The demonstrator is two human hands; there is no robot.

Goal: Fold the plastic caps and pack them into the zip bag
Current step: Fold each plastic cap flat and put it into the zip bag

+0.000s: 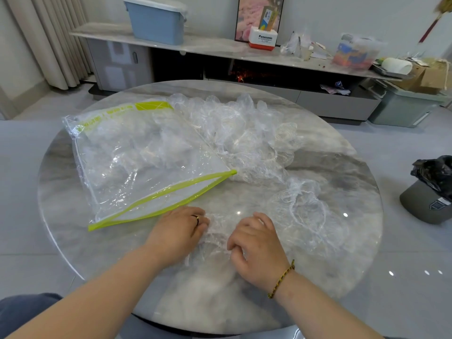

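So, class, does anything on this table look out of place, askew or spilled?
The unfolded plastic caps sprawl in a crumpled heap beside the zip bag, which lies askew on the round table, its green-edged mouth gaping. The left hand presses, the right hand pinches, one cap.

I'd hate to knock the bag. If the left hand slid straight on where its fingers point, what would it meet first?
The left hand meets the cap at its fingertips first; beyond, probably the heap of caps, passing right of the bag.
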